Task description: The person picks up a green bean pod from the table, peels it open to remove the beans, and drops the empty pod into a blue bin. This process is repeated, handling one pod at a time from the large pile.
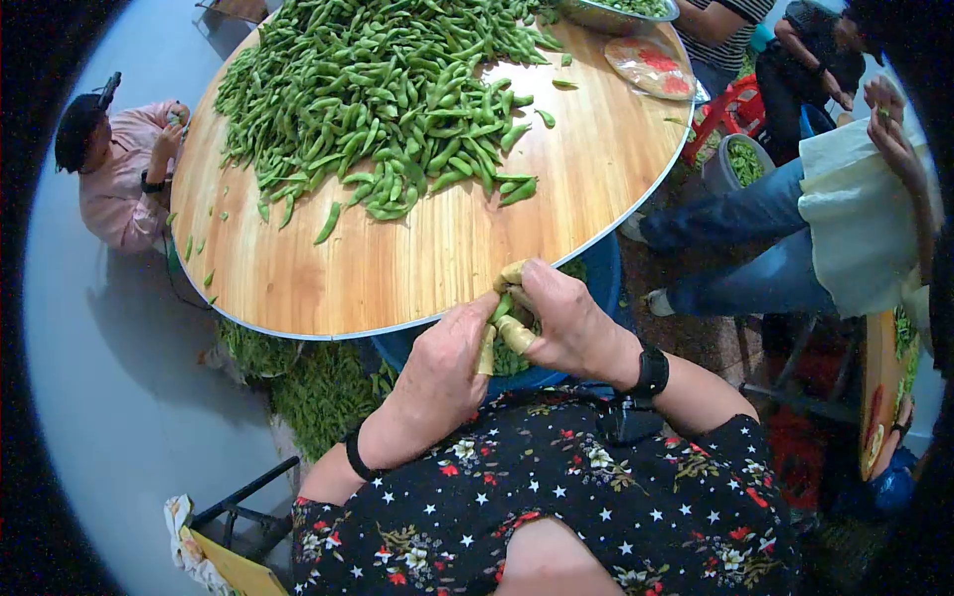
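Observation:
My left hand [434, 360] and my right hand [574, 316] meet at the near edge of the round wooden table [397, 273]. Both pinch a green soybean pod [502, 307], partly hidden by the fingers. Yellowish wraps cover some of the fingertips on each hand. Beneath the hands stands a blue tub [606, 266] with green contents, mostly covered by my forearms and the tabletop. A big heap of soybean pods [368, 99] spreads over the far side of the table, with a few loose ones nearer me.
A metal bowl [621, 15] and a red-patterned plastic bag [651, 68] lie at the table's far right. Leafy stalks [328, 392] cover the floor at left. People sit or stand on both sides; a bucket [740, 164] holds green pods at right.

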Motion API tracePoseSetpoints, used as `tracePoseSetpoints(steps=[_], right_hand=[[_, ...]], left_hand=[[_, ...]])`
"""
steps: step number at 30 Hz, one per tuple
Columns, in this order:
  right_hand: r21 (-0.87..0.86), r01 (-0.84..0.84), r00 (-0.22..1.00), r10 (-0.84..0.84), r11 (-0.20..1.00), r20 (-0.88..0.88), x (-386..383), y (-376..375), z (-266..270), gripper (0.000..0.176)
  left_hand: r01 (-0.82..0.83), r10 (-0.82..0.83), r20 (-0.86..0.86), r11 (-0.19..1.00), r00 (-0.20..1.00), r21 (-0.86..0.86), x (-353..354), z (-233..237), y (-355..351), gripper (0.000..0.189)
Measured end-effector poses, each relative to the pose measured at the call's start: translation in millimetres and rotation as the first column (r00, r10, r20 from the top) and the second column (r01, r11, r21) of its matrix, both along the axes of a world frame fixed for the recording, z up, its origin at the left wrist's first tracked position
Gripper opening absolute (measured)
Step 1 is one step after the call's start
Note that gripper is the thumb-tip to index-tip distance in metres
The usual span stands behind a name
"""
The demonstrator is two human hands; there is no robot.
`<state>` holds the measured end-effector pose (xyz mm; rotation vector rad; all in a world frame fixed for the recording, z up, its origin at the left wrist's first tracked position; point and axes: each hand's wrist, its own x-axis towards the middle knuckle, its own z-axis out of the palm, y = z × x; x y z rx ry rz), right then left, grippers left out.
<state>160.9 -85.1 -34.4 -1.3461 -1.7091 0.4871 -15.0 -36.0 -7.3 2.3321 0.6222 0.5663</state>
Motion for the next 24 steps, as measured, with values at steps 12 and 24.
tracePoseSetpoints(steps=[12, 24], right_hand=[[-0.323, -0.357, 0.925, 0.38, 0.877, 0.011, 11.0, -13.0, -31.9, 0.021], [-0.379, -0.272, 0.962, 0.258, 0.885, -0.087, 40.2, -24.1, -41.3, 0.016]], left_hand=[[0.039, -0.068, -0.108, 0.968, 0.992, -0.249, -45.4, -23.5, -22.1, 0.04], [-0.012, 0.154, -0.567, 0.969, 0.809, 0.247, -74.8, -171.4, 41.7, 0.041]])
